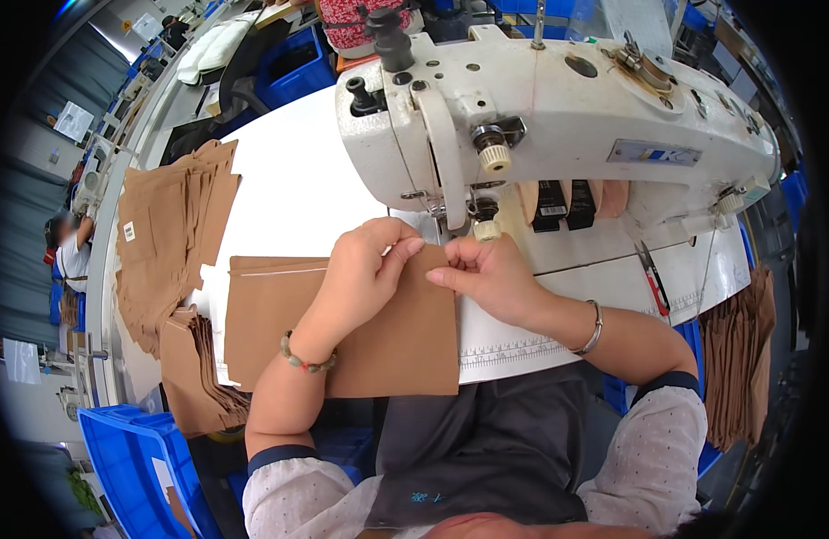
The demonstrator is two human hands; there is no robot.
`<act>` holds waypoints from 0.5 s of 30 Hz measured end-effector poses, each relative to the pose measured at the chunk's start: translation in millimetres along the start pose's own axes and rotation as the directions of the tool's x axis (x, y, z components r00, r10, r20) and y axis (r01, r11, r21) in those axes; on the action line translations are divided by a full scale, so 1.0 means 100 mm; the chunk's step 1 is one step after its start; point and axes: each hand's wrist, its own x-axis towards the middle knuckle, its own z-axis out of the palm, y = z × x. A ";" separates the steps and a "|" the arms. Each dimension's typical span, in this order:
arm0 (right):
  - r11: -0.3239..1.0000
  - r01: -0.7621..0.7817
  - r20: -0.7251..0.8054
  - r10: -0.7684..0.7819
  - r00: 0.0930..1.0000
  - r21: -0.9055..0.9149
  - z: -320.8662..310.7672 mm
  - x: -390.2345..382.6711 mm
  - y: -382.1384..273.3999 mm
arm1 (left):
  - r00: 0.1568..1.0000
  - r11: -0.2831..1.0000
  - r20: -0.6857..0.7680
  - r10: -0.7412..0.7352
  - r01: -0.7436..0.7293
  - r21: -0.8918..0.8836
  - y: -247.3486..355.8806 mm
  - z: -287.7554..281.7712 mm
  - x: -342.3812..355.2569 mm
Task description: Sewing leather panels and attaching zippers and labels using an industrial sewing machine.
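A brown fabric panel (306,341) with a pale line along its top edge lies at the front of the white sewing machine (558,121). Near the presser foot (455,220), my left hand (369,269) has thumb and index finger pinched on the panel's upper edge. My right hand (491,278) is just right of it, fingers curled and thumb on the panel's upper right edge. Silver-red scissors (652,283) lie on the table to the right of my right hand.
Stacks of brown pieces (172,225) and folded bundles (199,377) lie at left; more brown pieces (738,359) hang at right. A blue crate (136,467) stands lower left, another blue bin (293,63) behind. A co-worker (73,251) sits far left. The white tabletop (288,153) spans the middle.
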 end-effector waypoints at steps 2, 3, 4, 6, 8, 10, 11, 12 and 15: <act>0.999 0.031 0.005 -0.031 1.000 -0.038 -0.01 0.00 -0.01 | 0.947 0.933 0.195 -0.257 0.295 -0.207 -0.02 -0.04 0.01; 0.998 0.015 0.017 -0.014 1.000 -0.056 -0.01 -0.01 -0.05 | 0.946 0.932 0.195 -0.259 0.297 -0.207 -0.03 -0.04 0.01; 0.997 0.000 0.028 0.002 1.000 -0.074 -0.02 -0.01 -0.06 | 0.942 0.926 0.215 -0.258 0.305 -0.222 -0.05 -0.03 0.00; 0.999 -0.006 0.028 0.008 1.000 -0.048 -0.03 0.01 0.03 | 0.938 0.921 0.237 -0.254 0.310 -0.238 -0.06 -0.03 0.01; 1.000 -0.013 0.030 0.014 0.999 -0.021 -0.02 0.01 0.06 | 0.947 0.931 0.231 -0.222 0.276 -0.240 -0.06 -0.04 0.01; 0.993 -0.037 0.027 0.034 0.999 0.112 -0.01 0.01 0.05 | 0.956 0.927 0.217 -0.196 0.253 -0.278 -0.03 -0.06 0.01; 0.993 -0.038 0.027 0.035 0.999 0.111 -0.02 0.01 0.04 | 0.965 0.921 0.200 -0.170 0.228 -0.316 -0.02 -0.07 0.00; 0.991 -0.058 0.043 0.053 0.998 0.123 -0.02 0.02 0.02 | 0.965 0.921 0.200 -0.171 0.228 -0.316 -0.02 -0.06 0.00; 0.988 -0.085 0.091 0.073 0.993 0.129 -0.07 0.03 0.00 | 0.980 0.936 0.164 -0.112 0.160 -0.314 -0.08 -0.03 0.00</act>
